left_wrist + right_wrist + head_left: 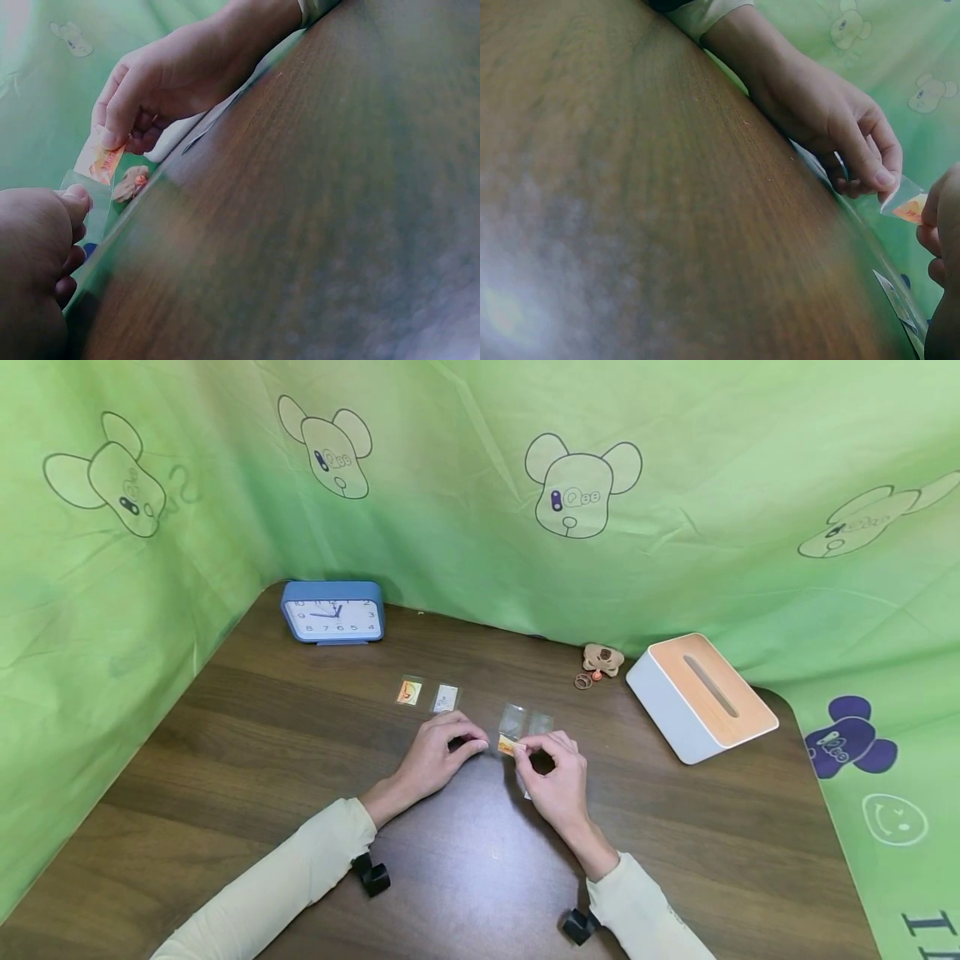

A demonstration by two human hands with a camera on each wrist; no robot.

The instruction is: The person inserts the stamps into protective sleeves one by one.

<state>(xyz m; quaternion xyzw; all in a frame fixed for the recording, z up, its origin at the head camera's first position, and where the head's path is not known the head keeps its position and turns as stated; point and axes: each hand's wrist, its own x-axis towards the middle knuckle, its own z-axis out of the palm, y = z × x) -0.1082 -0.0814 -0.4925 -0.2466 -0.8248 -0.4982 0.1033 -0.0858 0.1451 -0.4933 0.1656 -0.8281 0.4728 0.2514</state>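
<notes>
Approx. half done: 2 filled sleeves (408,692) twd surface's (262,752) far edge, 1 in progress.
L hand (433,752) fingers pinch clear sleeve (96,214); R hand (557,777) fingers pinch orange card (103,163) at its mouth, mid-surface. Insertion apparently incomplete; 2 seemingly empty sleeves (513,721) outstanding.

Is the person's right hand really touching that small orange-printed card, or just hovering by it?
Touching. The left wrist view shows it plainly: the right hand pinches the orange-printed card, its thumb lying over the card's upper end.
</notes>
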